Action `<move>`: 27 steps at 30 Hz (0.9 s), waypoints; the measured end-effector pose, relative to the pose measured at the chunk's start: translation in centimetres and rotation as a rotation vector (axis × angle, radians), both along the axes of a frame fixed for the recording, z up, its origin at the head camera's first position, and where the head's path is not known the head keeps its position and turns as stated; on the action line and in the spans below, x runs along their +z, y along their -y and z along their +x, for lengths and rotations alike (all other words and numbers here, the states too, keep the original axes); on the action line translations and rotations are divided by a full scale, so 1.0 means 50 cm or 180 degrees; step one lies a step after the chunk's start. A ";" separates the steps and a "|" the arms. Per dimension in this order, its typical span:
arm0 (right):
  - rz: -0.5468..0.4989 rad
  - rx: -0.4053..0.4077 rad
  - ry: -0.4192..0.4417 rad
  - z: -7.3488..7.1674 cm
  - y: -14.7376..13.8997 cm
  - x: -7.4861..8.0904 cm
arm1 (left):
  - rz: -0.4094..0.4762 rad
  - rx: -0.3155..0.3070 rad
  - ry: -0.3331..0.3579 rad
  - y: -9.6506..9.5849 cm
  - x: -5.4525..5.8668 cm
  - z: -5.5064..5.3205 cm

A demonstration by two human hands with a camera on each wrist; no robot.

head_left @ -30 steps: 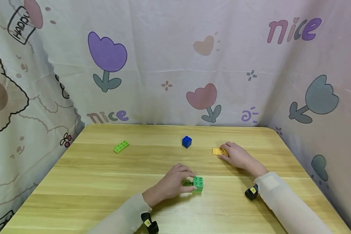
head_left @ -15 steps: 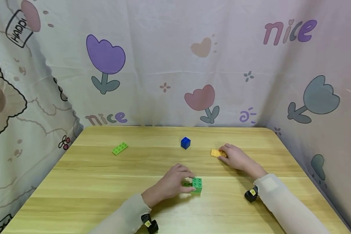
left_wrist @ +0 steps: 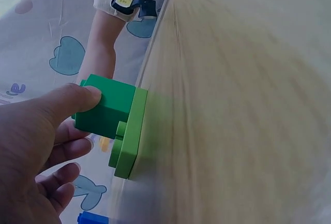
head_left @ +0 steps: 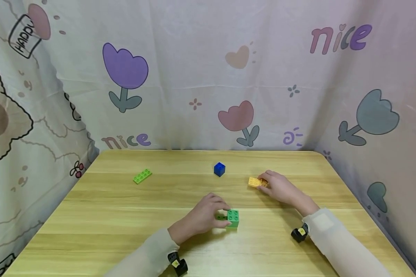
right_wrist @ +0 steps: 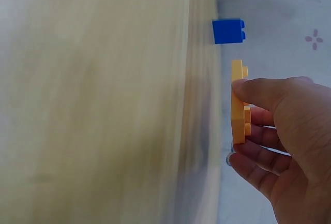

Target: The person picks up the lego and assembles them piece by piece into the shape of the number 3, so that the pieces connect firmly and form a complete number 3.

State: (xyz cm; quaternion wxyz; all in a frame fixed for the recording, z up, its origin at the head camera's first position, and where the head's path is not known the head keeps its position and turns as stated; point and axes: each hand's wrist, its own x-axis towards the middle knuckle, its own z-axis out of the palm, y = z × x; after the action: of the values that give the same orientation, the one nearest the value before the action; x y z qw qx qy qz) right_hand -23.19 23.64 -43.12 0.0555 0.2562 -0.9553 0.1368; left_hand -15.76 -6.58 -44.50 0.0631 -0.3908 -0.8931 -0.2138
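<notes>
In the head view my left hand [head_left: 201, 217] pinches a green building brick [head_left: 233, 217] between thumb and fingers near the table's middle. The left wrist view shows this brick sitting on one end of a flat lime-green brick [left_wrist: 133, 136], whose free studs point toward my fingers. Farther back on the right, my right hand [head_left: 282, 187] grips a flat yellow brick [head_left: 254, 182] by its long sides. Its left end sticks out past my fingers; in the right wrist view the thumb crosses the yellow brick's [right_wrist: 237, 120] side.
A blue brick [head_left: 219, 169] stands at the back middle, left of the yellow one. Another flat lime-green brick [head_left: 142, 176] lies at the back left. Behind the wooden table [head_left: 107, 215] hangs a printed curtain [head_left: 180, 57].
The yellow brick has shifted slightly left and toward me in my right hand, and turned a little. My left hand stays on the green brick. The head view has moved slightly.
</notes>
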 end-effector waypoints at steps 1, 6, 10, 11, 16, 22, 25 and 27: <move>-0.0007 0.0008 -0.0016 0.003 0.001 0.002 | 0.0013 -0.0001 0.0007 0.000 0.000 0.000; -0.0034 0.0052 -0.0041 0.015 0.008 0.011 | 0.0051 -0.0014 0.0018 -0.001 -0.001 0.001; -0.0080 0.0118 -0.0088 0.028 0.014 0.021 | 0.0060 -0.0005 0.0042 -0.002 -0.002 -0.001; -0.0091 0.0136 -0.0113 0.032 0.016 0.024 | 0.0060 -0.0002 0.0042 -0.002 -0.002 -0.001; -0.0146 0.0244 -0.0257 0.048 0.027 0.035 | 0.0074 -0.0006 0.0034 -0.002 -0.002 -0.003; -0.0140 0.0385 -0.0421 0.067 0.040 0.044 | 0.0049 -0.0020 0.0011 -0.001 -0.001 -0.003; -0.0148 0.0451 -0.0439 0.078 0.046 0.050 | 0.0061 -0.0035 0.0007 -0.002 -0.002 -0.004; -0.0147 0.0503 -0.0451 0.085 0.050 0.054 | 0.0071 -0.0037 0.0016 -0.002 -0.002 -0.004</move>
State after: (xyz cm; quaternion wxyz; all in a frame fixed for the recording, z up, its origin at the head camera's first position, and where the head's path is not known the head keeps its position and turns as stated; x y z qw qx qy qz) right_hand -18.93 21.12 -40.41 0.1179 0.3384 -0.9224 0.1442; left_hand -15.97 -6.47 -44.62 0.0639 -0.3946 -0.8886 -0.2250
